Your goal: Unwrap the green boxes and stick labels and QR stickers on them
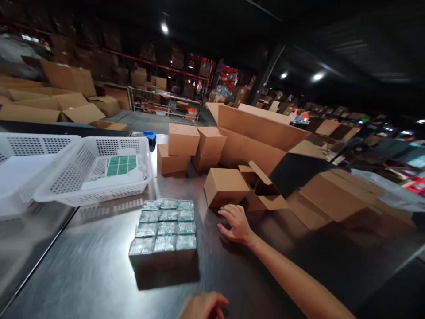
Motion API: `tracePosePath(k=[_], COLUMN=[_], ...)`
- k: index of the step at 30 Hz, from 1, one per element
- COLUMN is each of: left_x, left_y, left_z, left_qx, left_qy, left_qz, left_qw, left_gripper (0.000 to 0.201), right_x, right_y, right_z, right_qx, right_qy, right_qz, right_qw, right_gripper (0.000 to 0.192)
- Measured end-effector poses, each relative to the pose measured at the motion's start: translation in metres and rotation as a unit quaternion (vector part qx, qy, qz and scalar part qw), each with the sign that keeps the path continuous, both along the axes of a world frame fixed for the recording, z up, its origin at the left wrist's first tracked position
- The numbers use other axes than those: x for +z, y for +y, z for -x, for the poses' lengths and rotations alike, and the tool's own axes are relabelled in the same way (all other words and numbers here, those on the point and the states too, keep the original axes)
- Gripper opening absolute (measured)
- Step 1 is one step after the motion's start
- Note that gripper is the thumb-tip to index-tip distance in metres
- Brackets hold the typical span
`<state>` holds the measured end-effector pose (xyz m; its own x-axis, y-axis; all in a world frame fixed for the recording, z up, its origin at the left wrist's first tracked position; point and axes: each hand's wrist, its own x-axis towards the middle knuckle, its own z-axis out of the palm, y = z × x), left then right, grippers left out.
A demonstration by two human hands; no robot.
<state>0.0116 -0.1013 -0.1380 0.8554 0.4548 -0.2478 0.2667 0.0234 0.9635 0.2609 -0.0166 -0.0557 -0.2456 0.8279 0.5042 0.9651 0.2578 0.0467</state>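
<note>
My right hand (236,224) hovers over the metal table, fingers apart and curved, close to the near side of a closed cardboard box (227,184). It holds nothing. At the bottom edge of the view my left hand (204,305) is partly cut off and blurred, its fingers bent. Between the hands and the baskets stands a block of small plastic-wrapped packs (166,228), greenish and shiny, set in tight rows. Behind the closed box, an open cardboard box (260,190) lies with its flaps spread.
White plastic baskets (94,195) stand at the left, one with green-printed sheets (121,165). Small stacked boxes (183,139) and a blue tape dispenser (150,138) are at the back. A large open carton (252,141) stands behind; flattened cardboard (335,197) lies to the right.
</note>
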Motion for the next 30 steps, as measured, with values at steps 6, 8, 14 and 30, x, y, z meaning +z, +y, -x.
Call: tracePosePath(k=[6, 8, 14, 30], left_x=[0.009, 0.016, 0.053, 0.103], left_y=[-0.009, -0.018, -0.028, 0.04], left_z=[0.017, 0.019, 0.019, -0.072], left_qx=[0.041, 0.088, 0.291, 0.48], left_qy=[-0.094, -0.082, -0.141, -0.146], left_qz=[-0.043, -0.087, -0.341, 0.002], left_qw=[0.994, 0.989, 0.883, 0.865], left_gripper=[0.058, 0.052, 0.029, 0.058], right_x=[0.029, 0.029, -0.007, 0.106], right_y=[-0.006, -0.007, -0.092, -0.062], right_z=[-0.017, -0.016, 0.013, -0.019], right_qx=[-0.083, -0.088, -0.052, -0.051], right_qy=[0.029, 0.037, 0.08, 0.102], right_qz=[-0.043, -0.017, 0.024, 0.258], right_qw=[0.995, 0.995, 0.995, 0.959], right_gripper=[0.068, 0.075, 0.058, 0.078])
